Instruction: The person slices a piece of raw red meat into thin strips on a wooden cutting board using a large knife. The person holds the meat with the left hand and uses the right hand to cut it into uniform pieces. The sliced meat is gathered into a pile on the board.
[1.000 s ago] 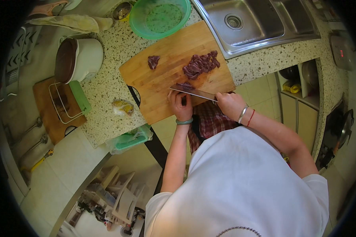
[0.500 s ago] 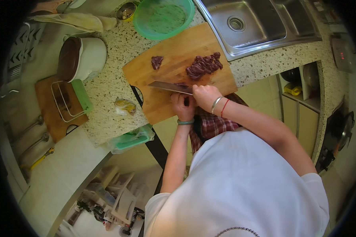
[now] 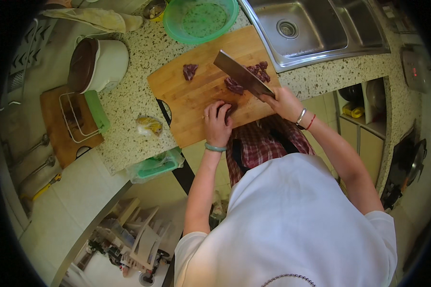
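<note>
My right hand (image 3: 285, 105) is closed round the handle of a broad-bladed cleaver (image 3: 240, 71). The blade slants up and left, over part of a heap of sliced dark red meat (image 3: 260, 71) at the board's right side. On the wooden cutting board (image 3: 189, 105), my left hand (image 3: 218, 125) curls its fingers over a piece of meat (image 3: 231, 109), mostly hidden beneath them. A separate small chunk of meat (image 3: 190, 72) lies toward the board's far left.
Beyond the board stands a green plastic basin (image 3: 201, 21), with a steel sink (image 3: 316, 33) to its right. A white pot-like appliance (image 3: 111, 64), a small knotted bag (image 3: 149, 126) and a second wooden board (image 3: 64, 134) are on the left. A green bin (image 3: 158, 165) hangs below the counter edge.
My right hand has moved right and swung the cleaver away from my left hand, over the sliced heap. My left hand stays near the same spot, its fingers now over the meat piece.
</note>
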The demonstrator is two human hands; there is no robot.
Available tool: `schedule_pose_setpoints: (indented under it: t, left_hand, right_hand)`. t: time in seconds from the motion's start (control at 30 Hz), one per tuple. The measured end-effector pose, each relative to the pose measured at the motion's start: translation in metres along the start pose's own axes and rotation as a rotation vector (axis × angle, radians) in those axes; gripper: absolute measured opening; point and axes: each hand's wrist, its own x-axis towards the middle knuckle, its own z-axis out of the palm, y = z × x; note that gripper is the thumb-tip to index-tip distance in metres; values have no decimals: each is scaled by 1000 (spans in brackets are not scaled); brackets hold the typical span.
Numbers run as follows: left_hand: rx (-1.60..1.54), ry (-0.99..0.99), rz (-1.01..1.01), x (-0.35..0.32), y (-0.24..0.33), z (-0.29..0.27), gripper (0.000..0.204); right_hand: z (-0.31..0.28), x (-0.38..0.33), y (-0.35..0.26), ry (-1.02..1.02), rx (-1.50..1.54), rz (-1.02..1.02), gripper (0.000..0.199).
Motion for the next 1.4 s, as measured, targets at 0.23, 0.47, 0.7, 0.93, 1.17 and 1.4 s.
schedule_pose_setpoints:
  t: [0.23,0.47,0.7,0.93,1.17,1.4]
  left_hand:
    - [-196,107,-252,16,-9,5,36]
    - [-111,86,-60,3,3,18,37]
    - [33,27,71,-11,2,0,36]
    - [-54,121,-58,-1,17,20,26]
    - [17,93,97,-10,2,21,24]
    - [-50,244,-42,-2,24,16,19]
  right_hand:
    - [10,-26,-9,-1,-247,-73,25]
    - [17,-30,14,29,-175,-37,27]
    - [14,-40,18,5,-224,-41,27]
    - [17,-47,13,-29,-247,-34,26]
    - [11,-43,11,50,-150,-48,24]
    - [15,-45,3,49,-258,-21,22]
